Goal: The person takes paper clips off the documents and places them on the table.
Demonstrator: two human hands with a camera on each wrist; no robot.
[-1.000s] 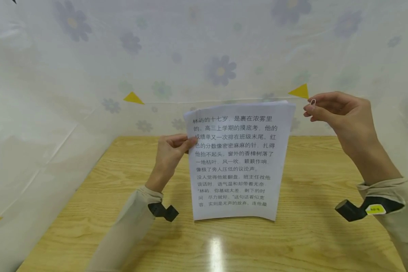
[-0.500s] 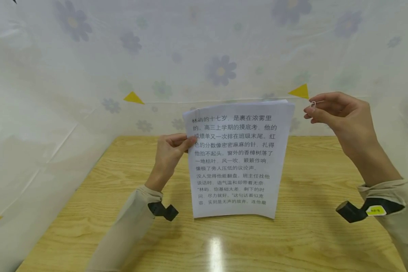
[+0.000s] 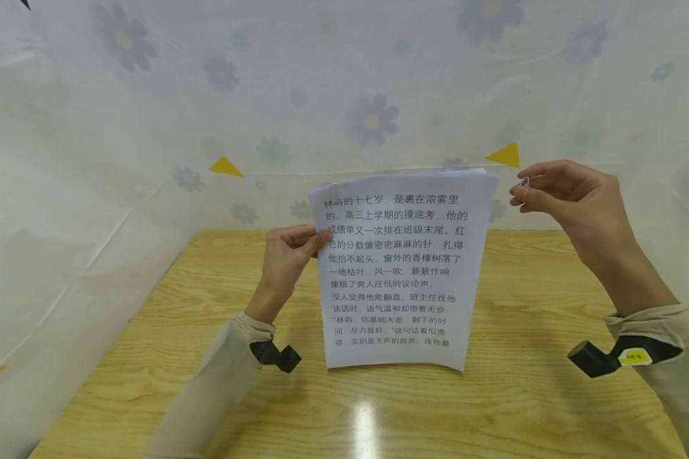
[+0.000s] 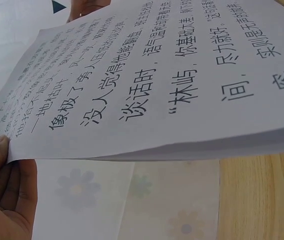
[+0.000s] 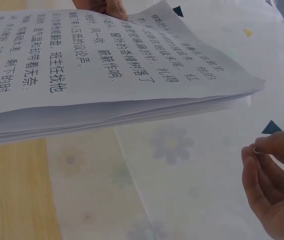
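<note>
The stack of paper (image 3: 399, 274), white with black printed text, is standing upright on the table (image 3: 522, 395); the left hand (image 3: 287, 255) is pinching its edge. The right hand (image 3: 574, 201) is pinching one paper clip (image 3: 524, 185) beside its top corner.

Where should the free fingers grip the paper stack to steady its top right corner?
Probably pinch the paper stack at its free upper right edge, coming in from the right side: the left hand holds only the left edge, the sheets stand upright on the table, and the right hand with the paper clip is beside that corner.
</note>
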